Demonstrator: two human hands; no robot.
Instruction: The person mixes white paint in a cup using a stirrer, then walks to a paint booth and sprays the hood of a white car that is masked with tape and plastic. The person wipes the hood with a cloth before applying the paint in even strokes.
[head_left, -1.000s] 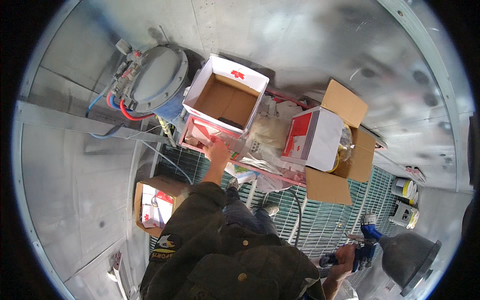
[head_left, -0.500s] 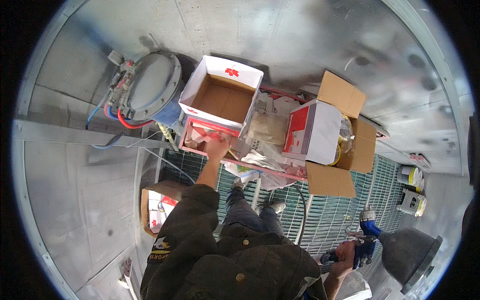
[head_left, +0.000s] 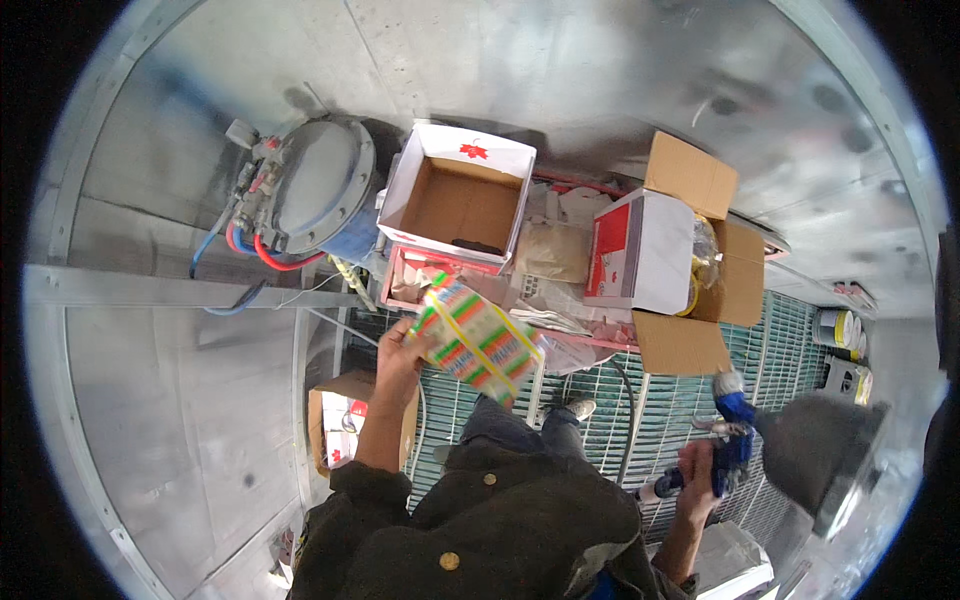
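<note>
My left hand point(head_left: 398, 352) grips one edge of a flat packet point(head_left: 476, 338) patterned in orange, green and white, with yellow bands across it. The packet is tilted in front of the red tray-like shelf point(head_left: 392, 298), where paper and plastic lie. At the lower right my right hand point(head_left: 697, 478) is closed round the handle of a blue spray gun point(head_left: 738, 448). A large dark-grey hopper point(head_left: 820, 450) is attached to the gun and points to the right.
An open white box point(head_left: 470, 245) stands on the shelf, and a cardboard carton point(head_left: 690, 345) with a white box is farther right. A blue pressure tank point(head_left: 318, 190) with hoses stands left. Another carton point(head_left: 320, 430) sits low left. Below is green grating point(head_left: 660, 400).
My left hand has come back from the shelf towards me and now holds the patterned packet. The spray gun in my right hand has lifted slightly and turned.
</note>
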